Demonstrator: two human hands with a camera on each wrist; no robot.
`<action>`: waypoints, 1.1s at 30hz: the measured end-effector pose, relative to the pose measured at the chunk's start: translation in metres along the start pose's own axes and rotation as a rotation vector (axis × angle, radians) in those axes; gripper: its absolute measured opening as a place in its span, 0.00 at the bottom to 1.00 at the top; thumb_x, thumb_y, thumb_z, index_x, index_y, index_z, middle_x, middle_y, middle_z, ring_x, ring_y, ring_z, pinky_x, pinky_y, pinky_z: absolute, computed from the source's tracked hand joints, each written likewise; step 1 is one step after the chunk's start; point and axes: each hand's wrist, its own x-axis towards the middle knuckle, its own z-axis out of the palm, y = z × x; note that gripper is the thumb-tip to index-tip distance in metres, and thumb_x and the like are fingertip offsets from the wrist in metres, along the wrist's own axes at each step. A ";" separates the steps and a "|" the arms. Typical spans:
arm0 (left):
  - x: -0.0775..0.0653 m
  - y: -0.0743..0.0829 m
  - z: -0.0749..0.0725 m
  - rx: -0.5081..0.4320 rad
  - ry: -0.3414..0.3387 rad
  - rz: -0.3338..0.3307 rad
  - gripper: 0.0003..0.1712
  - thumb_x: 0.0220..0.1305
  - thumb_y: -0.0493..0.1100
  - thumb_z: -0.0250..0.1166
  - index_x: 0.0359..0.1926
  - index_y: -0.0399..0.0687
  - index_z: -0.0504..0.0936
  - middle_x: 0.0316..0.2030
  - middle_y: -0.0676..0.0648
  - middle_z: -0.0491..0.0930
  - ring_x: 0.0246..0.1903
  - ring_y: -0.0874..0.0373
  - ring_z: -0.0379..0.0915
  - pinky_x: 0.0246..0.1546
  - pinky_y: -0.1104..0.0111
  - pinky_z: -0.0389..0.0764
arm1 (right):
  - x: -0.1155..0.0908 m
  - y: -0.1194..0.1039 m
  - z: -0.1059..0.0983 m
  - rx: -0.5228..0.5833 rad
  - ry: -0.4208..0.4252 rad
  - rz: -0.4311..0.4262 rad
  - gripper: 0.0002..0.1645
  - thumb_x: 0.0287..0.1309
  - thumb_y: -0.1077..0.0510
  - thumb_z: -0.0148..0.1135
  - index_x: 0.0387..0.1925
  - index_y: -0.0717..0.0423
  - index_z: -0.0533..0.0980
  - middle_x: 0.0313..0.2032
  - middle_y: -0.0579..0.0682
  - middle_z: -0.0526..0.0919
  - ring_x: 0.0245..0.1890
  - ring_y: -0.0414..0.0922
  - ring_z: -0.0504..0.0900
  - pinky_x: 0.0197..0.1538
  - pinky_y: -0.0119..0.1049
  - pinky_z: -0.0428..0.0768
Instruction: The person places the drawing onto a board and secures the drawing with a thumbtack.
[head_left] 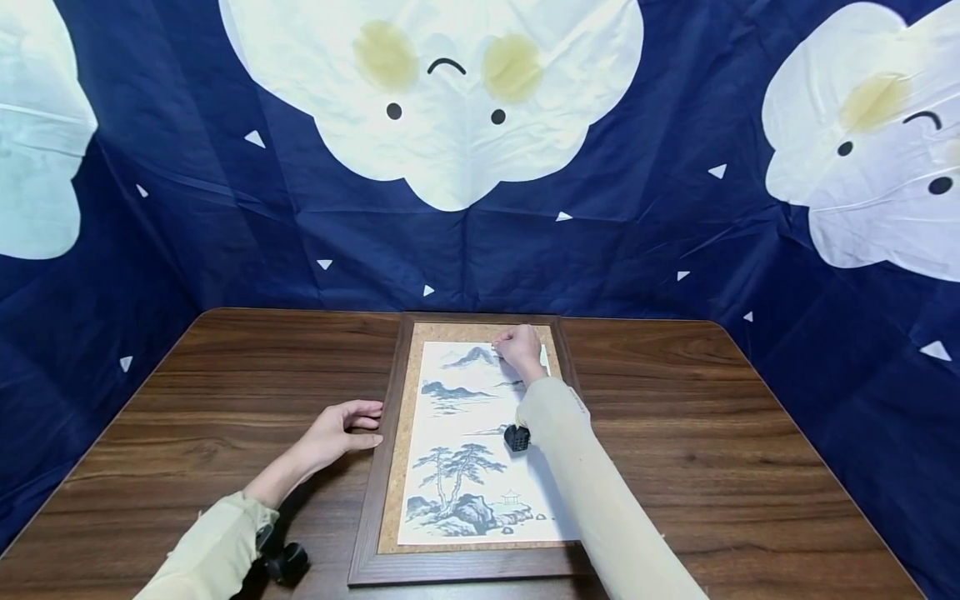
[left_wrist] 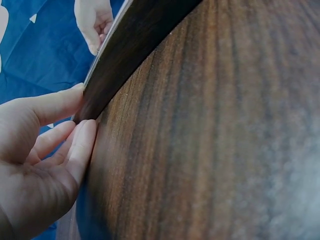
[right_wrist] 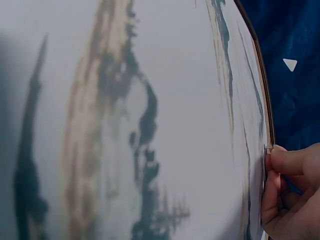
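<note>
A brown-framed corkboard (head_left: 396,467) lies on the table with a sheet of paper (head_left: 450,425) on it, painted in ink with mountains, trees and rocks. Near the sheet's top edge my right hand (head_left: 519,348) pinches a small, pale push pin (right_wrist: 269,148) between thumb and fingers. Its point is too small to make out. Fairly straight fingers and thumb of my left hand (head_left: 339,433) touch the frame's left side; in the left wrist view this hand (left_wrist: 45,160) meets the frame's edge (left_wrist: 112,75). The right forearm covers the sheet's right part.
The wood-grain table (head_left: 247,400) extends on both sides of the board. Behind it hangs a dark blue cloth (head_left: 465,250) with white cloud faces and small triangles. Black devices (head_left: 285,560) are worn at the wrists.
</note>
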 end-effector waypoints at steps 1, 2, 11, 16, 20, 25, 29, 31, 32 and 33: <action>0.000 0.000 0.000 0.000 0.003 -0.004 0.30 0.51 0.32 0.66 0.54 0.21 0.67 0.51 0.29 0.71 0.45 0.45 0.73 0.41 0.75 0.73 | 0.000 0.000 0.000 0.001 0.001 0.001 0.06 0.49 0.60 0.63 0.25 0.56 0.84 0.30 0.49 0.85 0.40 0.48 0.79 0.48 0.38 0.72; 0.000 -0.001 0.000 0.001 0.004 -0.008 0.30 0.51 0.32 0.66 0.54 0.22 0.67 0.51 0.29 0.71 0.45 0.46 0.73 0.41 0.76 0.73 | 0.000 0.000 0.000 0.002 0.003 0.002 0.06 0.49 0.60 0.63 0.25 0.56 0.84 0.30 0.49 0.85 0.40 0.48 0.79 0.48 0.38 0.72; -0.001 0.000 0.000 0.000 -0.002 -0.004 0.30 0.51 0.33 0.66 0.54 0.22 0.67 0.51 0.29 0.71 0.46 0.44 0.72 0.42 0.75 0.72 | -0.001 0.000 0.001 0.024 0.005 0.010 0.06 0.50 0.60 0.62 0.25 0.56 0.84 0.31 0.50 0.85 0.40 0.48 0.79 0.49 0.38 0.72; -0.002 0.001 0.001 -0.001 0.002 -0.006 0.30 0.51 0.33 0.66 0.54 0.21 0.67 0.51 0.29 0.71 0.46 0.43 0.72 0.42 0.75 0.73 | -0.003 0.001 0.003 0.019 0.016 -0.023 0.06 0.50 0.62 0.62 0.24 0.57 0.84 0.30 0.50 0.85 0.38 0.48 0.79 0.49 0.39 0.73; -0.002 0.000 0.001 -0.008 0.006 -0.001 0.30 0.51 0.32 0.66 0.54 0.21 0.67 0.51 0.29 0.71 0.46 0.44 0.72 0.41 0.75 0.73 | -0.005 0.000 0.004 -0.002 0.038 -0.053 0.07 0.51 0.62 0.62 0.23 0.58 0.84 0.29 0.51 0.85 0.36 0.48 0.80 0.49 0.40 0.72; -0.002 -0.001 0.001 -0.005 0.012 0.000 0.30 0.51 0.32 0.66 0.53 0.21 0.67 0.50 0.29 0.71 0.46 0.44 0.72 0.41 0.75 0.73 | -0.005 -0.001 0.004 -0.010 0.022 -0.047 0.06 0.51 0.63 0.62 0.24 0.58 0.84 0.30 0.50 0.85 0.37 0.48 0.80 0.49 0.40 0.72; -0.002 -0.001 0.001 -0.005 0.021 0.004 0.30 0.51 0.32 0.66 0.53 0.21 0.67 0.50 0.29 0.72 0.46 0.44 0.72 0.41 0.75 0.73 | -0.002 0.001 0.002 0.013 0.000 -0.045 0.06 0.50 0.61 0.63 0.25 0.58 0.84 0.30 0.50 0.85 0.38 0.48 0.79 0.49 0.39 0.72; -0.002 -0.001 0.001 -0.012 0.020 0.004 0.30 0.51 0.32 0.66 0.53 0.21 0.67 0.50 0.29 0.72 0.46 0.44 0.72 0.41 0.75 0.73 | -0.001 0.003 0.001 0.033 -0.009 -0.046 0.05 0.49 0.61 0.64 0.25 0.58 0.84 0.30 0.50 0.85 0.38 0.48 0.79 0.51 0.38 0.72; -0.002 -0.001 0.001 -0.015 0.019 0.005 0.30 0.51 0.32 0.66 0.54 0.21 0.67 0.50 0.29 0.71 0.46 0.44 0.72 0.41 0.75 0.73 | 0.000 0.005 0.000 0.044 -0.014 -0.047 0.05 0.49 0.61 0.64 0.25 0.58 0.84 0.31 0.50 0.85 0.39 0.48 0.79 0.53 0.38 0.70; -0.003 -0.001 0.001 -0.016 0.017 0.005 0.30 0.51 0.32 0.66 0.54 0.21 0.67 0.51 0.29 0.71 0.46 0.44 0.72 0.41 0.76 0.73 | 0.000 0.006 0.000 0.056 -0.019 -0.048 0.04 0.48 0.61 0.64 0.25 0.58 0.84 0.31 0.50 0.85 0.39 0.48 0.79 0.54 0.38 0.70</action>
